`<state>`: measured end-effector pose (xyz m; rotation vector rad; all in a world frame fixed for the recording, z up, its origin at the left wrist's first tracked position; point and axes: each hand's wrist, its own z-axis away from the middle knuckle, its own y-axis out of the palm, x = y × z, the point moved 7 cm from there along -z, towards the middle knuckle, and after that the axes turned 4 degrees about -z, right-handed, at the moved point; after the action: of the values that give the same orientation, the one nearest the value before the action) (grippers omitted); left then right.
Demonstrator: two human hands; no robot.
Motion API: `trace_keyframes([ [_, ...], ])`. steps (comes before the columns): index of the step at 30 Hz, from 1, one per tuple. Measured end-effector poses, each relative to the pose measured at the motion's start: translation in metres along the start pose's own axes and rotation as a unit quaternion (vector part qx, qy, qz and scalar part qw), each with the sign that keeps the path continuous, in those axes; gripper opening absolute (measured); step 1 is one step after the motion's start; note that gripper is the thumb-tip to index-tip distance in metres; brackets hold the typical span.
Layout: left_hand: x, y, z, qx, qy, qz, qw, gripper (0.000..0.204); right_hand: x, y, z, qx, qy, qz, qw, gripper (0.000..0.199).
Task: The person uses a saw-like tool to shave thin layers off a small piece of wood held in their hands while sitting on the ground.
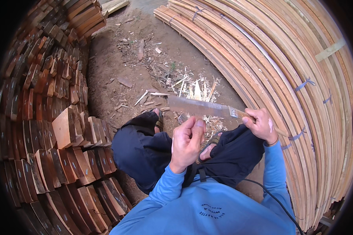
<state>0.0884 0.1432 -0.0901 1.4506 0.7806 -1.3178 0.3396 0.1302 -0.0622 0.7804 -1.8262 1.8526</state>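
My right hand (261, 125) is closed around the wooden handle of a machete (200, 107). Its broad, flat blade is held out to the left over the ground between my knees, with a squared-off end. Just below the blade, my left hand (189, 143) is closed in a pinch, thumb pressed against the fingers. Its fingertips come up close to the blade's lower edge; whether they touch it I cannot tell. Whatever those fingers hold, if anything, is too small or hidden to make out. Pale wood splinters (197, 90) lie on the ground beyond the blade.
Stacked short wooden boards (43, 125) rise along the left side. Long thin wooden strips (270, 58), tied in bundles with bluish bands, curve along the right. Bark and shavings litter the dirt ground (110, 58). A black cable (262, 187) runs across my blue shirt.
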Motion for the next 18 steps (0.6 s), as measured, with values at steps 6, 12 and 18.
trace_keyframes([
  [6,0.000,0.006,0.002,0.012,0.003,-0.053,0.999,0.028,-0.042,-0.005,-0.016,-0.106,0.062,0.012,0.992,0.053],
  [12,0.017,-0.009,-0.004,-0.047,-0.012,-0.047,0.998,0.030,-0.015,0.004,0.000,0.018,0.011,0.005,1.000,0.055],
  [18,0.008,-0.001,-0.005,-0.002,-0.012,-0.033,0.999,0.029,-0.027,0.007,-0.002,-0.004,0.019,-0.009,1.000,0.053],
])
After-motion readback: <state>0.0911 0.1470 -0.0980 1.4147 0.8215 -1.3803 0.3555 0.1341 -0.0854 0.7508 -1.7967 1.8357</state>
